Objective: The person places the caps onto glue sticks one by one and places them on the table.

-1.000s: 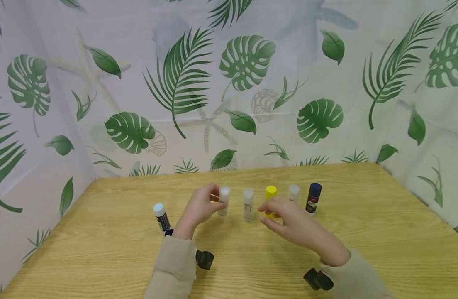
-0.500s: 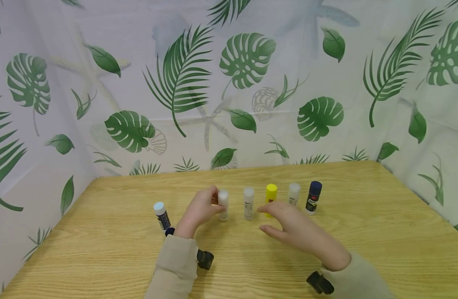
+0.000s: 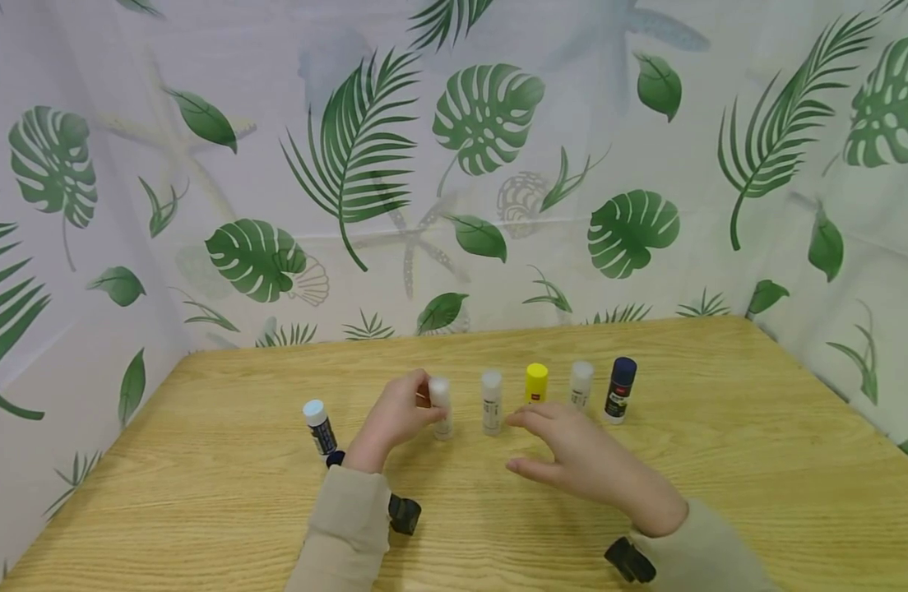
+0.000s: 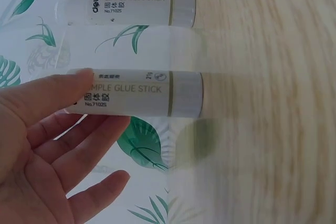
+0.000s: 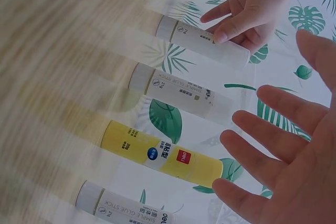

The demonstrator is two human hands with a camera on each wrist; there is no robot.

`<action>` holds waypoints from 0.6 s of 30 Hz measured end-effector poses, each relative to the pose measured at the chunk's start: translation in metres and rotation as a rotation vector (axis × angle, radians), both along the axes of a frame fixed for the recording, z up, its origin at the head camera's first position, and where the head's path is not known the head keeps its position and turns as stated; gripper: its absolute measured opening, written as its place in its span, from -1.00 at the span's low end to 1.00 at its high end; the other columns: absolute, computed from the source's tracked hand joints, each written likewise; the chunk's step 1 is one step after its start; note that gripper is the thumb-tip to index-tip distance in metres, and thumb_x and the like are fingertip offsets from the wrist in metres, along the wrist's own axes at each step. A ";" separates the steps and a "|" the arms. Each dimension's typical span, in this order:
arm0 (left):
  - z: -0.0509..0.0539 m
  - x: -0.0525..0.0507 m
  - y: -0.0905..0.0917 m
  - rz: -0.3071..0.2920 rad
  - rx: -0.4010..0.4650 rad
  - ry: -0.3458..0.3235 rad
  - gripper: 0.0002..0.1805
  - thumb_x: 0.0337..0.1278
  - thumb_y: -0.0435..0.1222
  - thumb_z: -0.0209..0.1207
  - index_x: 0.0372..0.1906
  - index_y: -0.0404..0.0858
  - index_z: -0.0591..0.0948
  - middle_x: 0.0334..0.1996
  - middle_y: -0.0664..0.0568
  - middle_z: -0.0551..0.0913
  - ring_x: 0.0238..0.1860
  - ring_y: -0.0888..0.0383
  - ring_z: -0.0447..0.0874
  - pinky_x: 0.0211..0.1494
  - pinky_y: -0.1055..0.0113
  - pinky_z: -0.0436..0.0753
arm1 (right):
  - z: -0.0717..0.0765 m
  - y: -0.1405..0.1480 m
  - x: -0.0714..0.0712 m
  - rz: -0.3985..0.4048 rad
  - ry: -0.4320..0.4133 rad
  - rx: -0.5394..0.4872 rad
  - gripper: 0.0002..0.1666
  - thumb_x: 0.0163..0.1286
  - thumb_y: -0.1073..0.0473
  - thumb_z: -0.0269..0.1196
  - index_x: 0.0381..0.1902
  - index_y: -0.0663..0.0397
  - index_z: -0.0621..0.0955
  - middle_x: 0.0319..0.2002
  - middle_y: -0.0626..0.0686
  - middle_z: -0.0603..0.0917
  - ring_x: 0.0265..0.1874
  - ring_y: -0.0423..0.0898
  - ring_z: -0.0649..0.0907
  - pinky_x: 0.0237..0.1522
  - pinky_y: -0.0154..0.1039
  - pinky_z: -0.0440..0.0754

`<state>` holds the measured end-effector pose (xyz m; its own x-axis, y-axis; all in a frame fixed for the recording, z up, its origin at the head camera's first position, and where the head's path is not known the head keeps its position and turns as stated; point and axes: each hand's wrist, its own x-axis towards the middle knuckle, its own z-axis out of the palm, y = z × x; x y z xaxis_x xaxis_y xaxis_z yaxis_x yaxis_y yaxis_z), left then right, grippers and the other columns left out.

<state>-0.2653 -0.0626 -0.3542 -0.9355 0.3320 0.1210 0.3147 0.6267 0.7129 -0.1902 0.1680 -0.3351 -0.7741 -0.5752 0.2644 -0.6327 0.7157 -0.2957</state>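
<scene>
My left hand [image 3: 398,419] pinches an upright white glue stick [image 3: 442,426] between thumb and fingers, close to its cap end. In the left wrist view the thumb presses on that glue stick's [image 4: 142,93] label. To its right stands a second white glue stick [image 3: 492,403], touched by neither hand. My right hand [image 3: 590,456] hovers with fingers spread, in front of a yellow glue stick [image 3: 536,381] and hiding its lower part. The right wrist view shows the fingertips close to the yellow glue stick [image 5: 163,153]; whether one touches it I cannot tell.
A third white glue stick [image 3: 581,381] and a navy-capped glue stick [image 3: 620,390] continue the row rightward. Far left stands a dark glue stick with a pale cap [image 3: 320,427]. Beside it a navy cap [image 3: 335,459] shows, mostly hidden by my left wrist. Leaf-print cloth [image 3: 491,279] hangs behind the wooden table [image 3: 202,493].
The white glue stick in my left hand has shifted slightly left and nearer to me. My right hand has drawn a little nearer, its thumb and fingers parting from the yellow glue stick.
</scene>
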 end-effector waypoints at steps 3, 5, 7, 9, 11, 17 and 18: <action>-0.001 0.000 -0.001 -0.002 0.005 0.000 -0.74 -0.05 -0.38 0.23 -0.21 -0.35 0.47 -0.28 -0.08 0.54 -0.20 0.01 0.53 -0.16 0.19 0.52 | 0.000 0.000 0.000 -0.004 0.004 0.007 -0.33 0.19 -0.32 0.01 -0.02 0.09 0.52 -0.10 0.00 0.54 -0.11 -0.06 0.51 -0.10 -0.11 0.46; -0.001 0.000 -0.002 -0.003 0.002 0.008 -0.73 -0.06 -0.38 0.24 -0.21 -0.35 0.48 -0.29 -0.08 0.54 -0.20 0.01 0.53 -0.15 0.19 0.52 | -0.001 0.000 0.000 -0.007 0.008 0.010 -0.36 0.20 -0.29 0.03 -0.02 0.09 0.52 -0.11 0.00 0.54 -0.11 -0.06 0.51 -0.10 -0.11 0.46; -0.001 0.000 -0.003 0.000 -0.003 0.019 -0.71 -0.08 -0.38 0.26 -0.21 -0.35 0.48 -0.29 -0.07 0.54 -0.20 0.01 0.53 -0.14 0.19 0.51 | -0.001 0.000 0.000 -0.008 0.010 0.014 -0.38 0.20 -0.26 0.05 -0.03 0.10 0.52 -0.11 0.00 0.54 -0.11 -0.06 0.51 -0.11 -0.11 0.46; 0.000 0.001 -0.004 0.009 -0.010 0.030 -0.70 -0.11 -0.36 0.27 -0.21 -0.35 0.48 -0.29 -0.07 0.54 -0.20 0.01 0.53 -0.13 0.18 0.50 | -0.001 0.000 0.000 -0.008 0.013 0.020 -0.41 0.21 -0.23 0.07 -0.03 0.10 0.53 -0.12 0.01 0.55 -0.12 -0.06 0.51 -0.11 -0.11 0.46; 0.002 0.002 -0.005 0.019 -0.019 0.041 -0.67 -0.13 -0.35 0.29 -0.21 -0.35 0.48 -0.29 -0.08 0.54 -0.19 0.00 0.53 -0.12 0.17 0.49 | -0.001 0.000 0.000 -0.006 0.015 0.025 -0.44 0.21 -0.20 0.09 -0.03 0.10 0.53 -0.13 0.01 0.55 -0.12 -0.06 0.51 -0.11 -0.12 0.46; 0.009 0.007 -0.009 0.052 -0.064 0.067 -0.62 -0.12 -0.30 0.29 -0.16 -0.37 0.47 -0.22 -0.15 0.54 -0.15 -0.02 0.51 -0.09 0.15 0.47 | -0.001 0.000 0.000 -0.002 0.011 0.022 -0.47 0.22 -0.17 0.10 -0.05 0.11 0.53 -0.13 0.02 0.56 -0.13 -0.07 0.52 -0.13 -0.13 0.47; 0.010 0.008 -0.009 0.058 -0.071 0.072 -0.62 -0.10 -0.29 0.28 -0.15 -0.37 0.47 -0.21 -0.16 0.54 -0.14 -0.02 0.50 -0.08 0.15 0.47 | -0.001 0.001 0.000 -0.001 0.012 0.022 -0.46 0.22 -0.18 0.09 -0.05 0.11 0.53 -0.13 0.02 0.56 -0.14 -0.08 0.52 -0.13 -0.13 0.48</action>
